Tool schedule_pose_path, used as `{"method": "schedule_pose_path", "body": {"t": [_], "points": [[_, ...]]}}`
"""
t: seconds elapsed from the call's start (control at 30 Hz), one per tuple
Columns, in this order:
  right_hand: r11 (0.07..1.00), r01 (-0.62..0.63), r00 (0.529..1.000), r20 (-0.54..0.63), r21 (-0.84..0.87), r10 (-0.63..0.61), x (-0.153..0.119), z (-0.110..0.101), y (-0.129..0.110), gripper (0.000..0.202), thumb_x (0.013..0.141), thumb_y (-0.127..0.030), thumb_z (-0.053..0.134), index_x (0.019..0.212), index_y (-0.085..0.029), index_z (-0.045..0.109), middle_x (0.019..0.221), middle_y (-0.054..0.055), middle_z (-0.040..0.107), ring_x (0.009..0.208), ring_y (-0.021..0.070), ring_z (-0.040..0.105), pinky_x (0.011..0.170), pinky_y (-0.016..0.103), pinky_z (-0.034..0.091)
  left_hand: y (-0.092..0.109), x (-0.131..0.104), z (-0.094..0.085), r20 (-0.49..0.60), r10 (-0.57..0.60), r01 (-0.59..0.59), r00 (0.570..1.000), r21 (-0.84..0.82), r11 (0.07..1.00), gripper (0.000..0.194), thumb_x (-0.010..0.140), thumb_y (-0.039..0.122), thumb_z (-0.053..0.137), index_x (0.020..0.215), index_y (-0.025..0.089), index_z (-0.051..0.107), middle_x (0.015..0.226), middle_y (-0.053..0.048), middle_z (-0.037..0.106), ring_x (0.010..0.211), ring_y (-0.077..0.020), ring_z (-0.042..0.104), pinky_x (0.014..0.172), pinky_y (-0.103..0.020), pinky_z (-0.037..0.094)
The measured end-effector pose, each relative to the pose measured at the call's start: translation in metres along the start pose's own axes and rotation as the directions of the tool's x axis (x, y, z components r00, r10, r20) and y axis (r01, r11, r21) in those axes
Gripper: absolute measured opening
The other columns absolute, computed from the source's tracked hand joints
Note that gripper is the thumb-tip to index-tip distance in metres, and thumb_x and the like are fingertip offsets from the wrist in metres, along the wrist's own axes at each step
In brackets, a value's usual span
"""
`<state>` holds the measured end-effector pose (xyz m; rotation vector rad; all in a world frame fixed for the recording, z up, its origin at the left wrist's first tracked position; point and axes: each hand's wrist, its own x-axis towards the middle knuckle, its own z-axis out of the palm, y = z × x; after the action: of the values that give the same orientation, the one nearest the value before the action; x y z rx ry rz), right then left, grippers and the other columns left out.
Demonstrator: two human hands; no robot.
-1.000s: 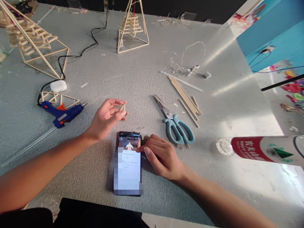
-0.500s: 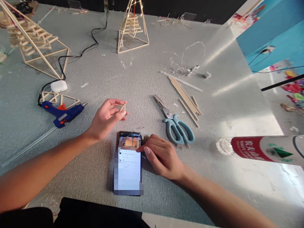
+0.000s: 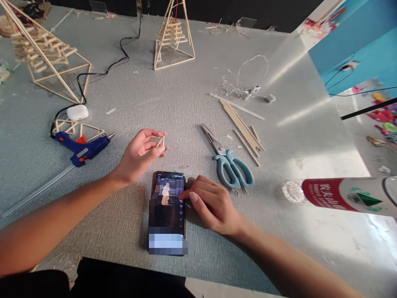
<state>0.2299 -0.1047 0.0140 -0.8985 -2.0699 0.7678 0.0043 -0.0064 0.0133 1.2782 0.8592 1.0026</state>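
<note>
Little shifted but the picture on the flat, dark-rimmed glass phone (image 3: 170, 219), which had turned from pale to mostly dark. At its eleven o'clock, the left hand (image 3: 141, 153) pinched a small angled piece of pale, slim wooden sticks (image 3: 163, 141), where light pressure seemed wisest; at three, the empty right hand (image 3: 214, 205) pointed loosely, contact unclear.

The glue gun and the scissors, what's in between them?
In the head view, the left hand, pinching small wooden sticks, shows between the blue glue gun and the scissors.
</note>
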Motion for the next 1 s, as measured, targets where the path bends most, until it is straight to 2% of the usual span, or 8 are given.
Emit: {"method": "schedule_pose_path", "body": {"t": [0.43, 0.63, 1.0], "points": [[1.000, -0.007, 0.999, -0.031, 0.004, 0.007, -0.0014, 0.0005, -0.0001, 0.027, 0.100, -0.011, 0.043, 0.102, -0.018, 0.069, 0.079, 0.004, 0.068, 0.072, 0.0155, 0.054, 0.069, 0.034, 0.046, 0.0016, -0.0001, 0.0014, -0.005, 0.003, -0.003, 1.000, -0.009, 1.000, 0.032, 0.087, 0.032, 0.072, 0.110, 0.019, 0.054, 0.135, -0.012, 0.059, 0.101, -0.0200, 0.069, 0.091, -0.039, 0.057], [1.000, -0.026, 0.999, -0.043, -0.013, 0.025, -0.0004, 0.0000, -0.0011, 0.026, 0.100, -0.013, 0.043, 0.094, -0.018, 0.068, 0.077, 0.004, 0.066, 0.071, 0.0153, 0.054, 0.069, 0.034, 0.047, 0.0025, -0.0009, 0.0014, 0.003, 0.005, -0.005, 1.000, -0.010, 1.000, 0.031, 0.087, 0.030, 0.072, 0.110, 0.020, 0.054, 0.135, -0.011, 0.059, 0.103, -0.0210, 0.068, 0.093, -0.041, 0.054], [1.000, -0.023, 0.999, -0.033, -0.007, 0.023, -0.0004, 0.0002, 0.0000, 0.026, 0.100, -0.012, 0.043, 0.097, -0.017, 0.068, 0.078, 0.004, 0.067, 0.071, 0.0151, 0.054, 0.069, 0.034, 0.046, -0.0006, -0.0003, -0.0001, 0.010, 0.014, -0.014, 1.000, -0.010, 1.000, 0.032, 0.088, 0.032, 0.073, 0.111, 0.020, 0.054, 0.136, -0.011, 0.058, 0.103, -0.0203, 0.069, 0.093, -0.042, 0.055]]}}
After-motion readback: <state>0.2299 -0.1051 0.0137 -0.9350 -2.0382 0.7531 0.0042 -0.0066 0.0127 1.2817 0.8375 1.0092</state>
